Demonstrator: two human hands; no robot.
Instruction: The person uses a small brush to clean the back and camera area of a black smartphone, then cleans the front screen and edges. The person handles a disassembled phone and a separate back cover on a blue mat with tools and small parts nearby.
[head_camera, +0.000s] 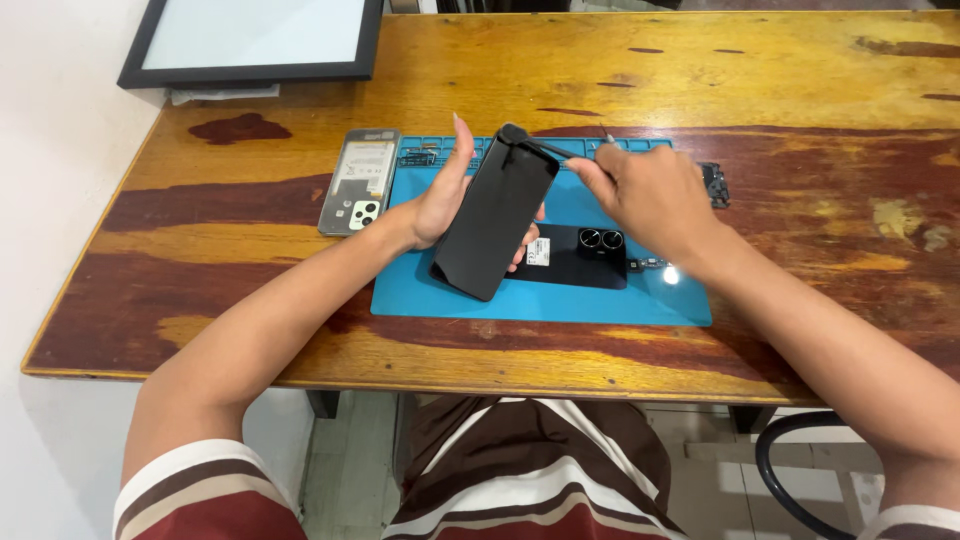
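My left hand (440, 195) props a black phone screen panel (495, 215) up on its lower edge, tilted above a blue work mat (560, 300). My right hand (645, 195) pinches a thin black tool (545, 150) whose tip touches the panel's top corner. Behind the panel, a black phone back cover with two round camera rings (585, 255) lies flat on the mat.
A grey phone frame with a camera block (358, 182) lies left of the mat on the brown wooden table (800, 120). A black-framed white panel (255, 40) sits at the far left. Small parts rest by the mat's right edge (714, 183).
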